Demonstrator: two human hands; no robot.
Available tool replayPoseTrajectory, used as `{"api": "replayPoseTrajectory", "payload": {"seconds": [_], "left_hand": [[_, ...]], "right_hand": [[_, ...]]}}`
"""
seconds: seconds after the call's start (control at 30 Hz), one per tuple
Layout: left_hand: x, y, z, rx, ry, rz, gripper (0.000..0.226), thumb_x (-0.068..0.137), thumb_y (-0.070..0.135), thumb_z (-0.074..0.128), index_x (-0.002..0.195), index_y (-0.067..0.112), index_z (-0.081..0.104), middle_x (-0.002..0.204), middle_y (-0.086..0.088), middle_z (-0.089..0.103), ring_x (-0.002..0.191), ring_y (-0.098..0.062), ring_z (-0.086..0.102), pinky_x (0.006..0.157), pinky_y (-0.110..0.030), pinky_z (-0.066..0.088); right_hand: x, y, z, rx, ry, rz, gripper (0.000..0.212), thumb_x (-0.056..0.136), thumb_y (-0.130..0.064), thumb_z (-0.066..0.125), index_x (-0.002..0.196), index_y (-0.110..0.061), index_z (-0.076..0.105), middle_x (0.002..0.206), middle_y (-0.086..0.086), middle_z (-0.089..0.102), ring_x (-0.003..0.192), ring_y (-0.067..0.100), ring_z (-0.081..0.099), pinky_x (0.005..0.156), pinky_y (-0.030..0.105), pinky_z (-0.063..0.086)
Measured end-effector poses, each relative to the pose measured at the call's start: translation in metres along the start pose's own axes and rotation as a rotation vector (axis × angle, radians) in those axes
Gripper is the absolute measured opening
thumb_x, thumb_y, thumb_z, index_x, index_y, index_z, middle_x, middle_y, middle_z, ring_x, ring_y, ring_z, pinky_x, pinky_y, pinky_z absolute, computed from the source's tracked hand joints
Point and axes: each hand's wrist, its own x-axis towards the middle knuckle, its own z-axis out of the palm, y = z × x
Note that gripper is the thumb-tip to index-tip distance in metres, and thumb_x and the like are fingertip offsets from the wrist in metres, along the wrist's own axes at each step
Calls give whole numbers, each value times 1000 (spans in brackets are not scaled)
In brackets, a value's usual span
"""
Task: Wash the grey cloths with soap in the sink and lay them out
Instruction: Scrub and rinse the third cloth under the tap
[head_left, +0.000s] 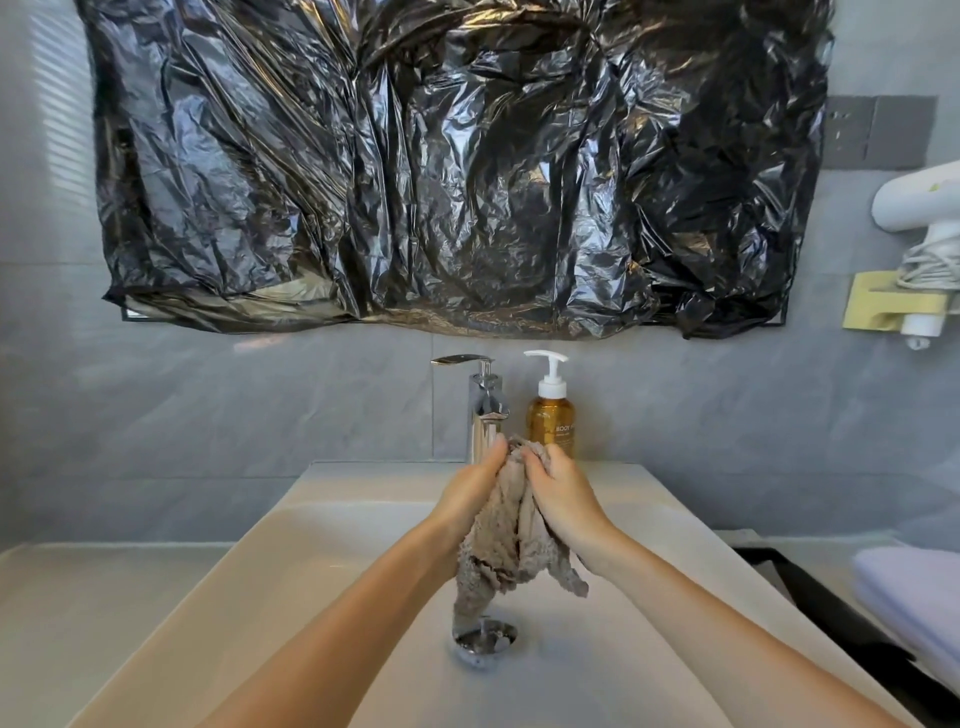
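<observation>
We grip cloth (511, 525) between left hand (470, 491) and right hand (558, 491), both clenched on upper folds, under tap (485, 410), over sink (363, 519). Tail touches drain (485, 638). Risk: tail blocks drain, sink floods. Loose grip drops cloth.

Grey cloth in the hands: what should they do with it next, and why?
Probably rub the bunched top of the grey cloth between the fists. The left hand and right hand grip it close together by the tap, and the rest hangs loose over the drain in the sink, so it is placed for scrubbing. Whether soap is on it cannot be told.
</observation>
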Motion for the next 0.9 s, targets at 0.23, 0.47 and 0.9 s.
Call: {"api": "replayPoseTrajectory", "payload": {"seconds": [0.23,0.47,0.9], "left_hand": [[5,4,-44,228,-7,58,18,91,27,64,108,23,69,103,-5,72,96,-21,67,90,-35,52],[15,-7,-64,1065,146,98,49,77,66,62,70,17,65,67,3,61,64,-12,55,60,-23,38],[19,-16,-55,66,336,69,47,76,53,73,75,8,60,76,-7,65,76,-24,64,79,-38,55]], "right_hand": [[4,-3,-37,106,-392,319,54,73,-53,77,114,-19,67,103,2,74,98,21,70,94,37,52],[6,-7,-60,191,-270,337,32,88,-31,68,110,-8,66,99,7,75,94,21,70,79,30,54],[-12,-31,-32,385,-207,368,38,98,-42,48,108,-9,65,84,3,72,75,13,68,54,18,52]]}}
